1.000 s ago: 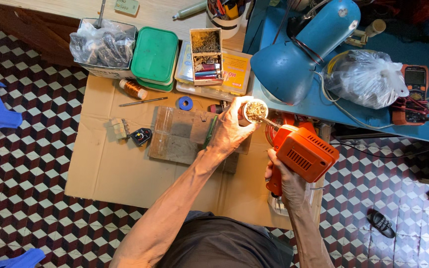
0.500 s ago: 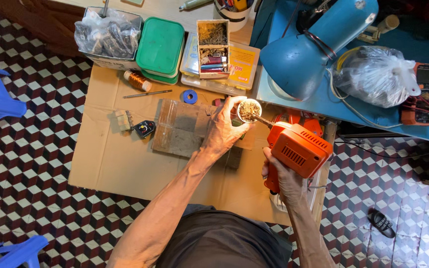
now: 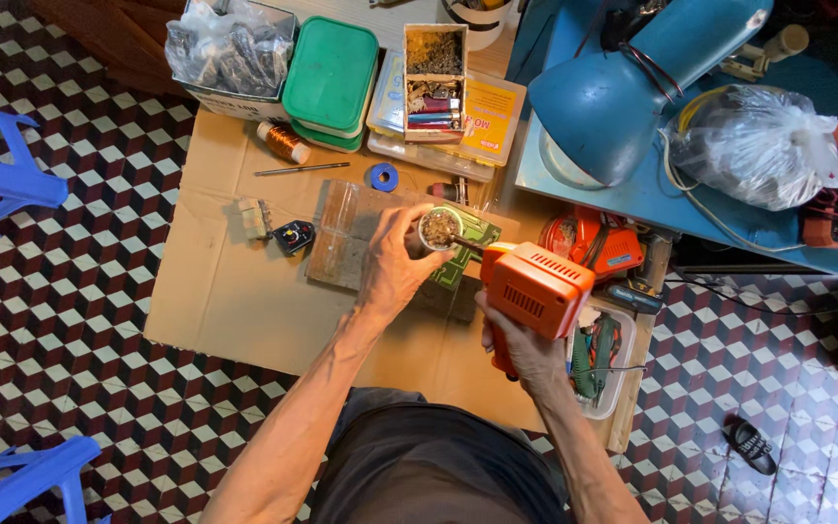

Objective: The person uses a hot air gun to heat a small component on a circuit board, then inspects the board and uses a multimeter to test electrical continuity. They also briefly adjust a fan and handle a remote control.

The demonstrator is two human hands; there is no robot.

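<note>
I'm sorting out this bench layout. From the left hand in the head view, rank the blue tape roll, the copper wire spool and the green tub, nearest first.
From the left hand:
1. Blue tape roll, just above the hand on the cardboard.
2. Copper wire spool, up and to the left.
3. Green tub, at the top edge, beyond the spool.

I am viewing both of my bare forearms reaching forward from the bottom of the frame. My left hand (image 3: 395,267) is raised, wrist slightly bent, its back facing the camera, with thumb and fingers curling closed around a small round tin (image 3: 438,229). My right hand (image 3: 524,347) is sitting lower and nearer my body, fingers wrapping tightly around the handle of an orange soldering gun (image 3: 533,288). The two hands are working close together, not touching.
</note>
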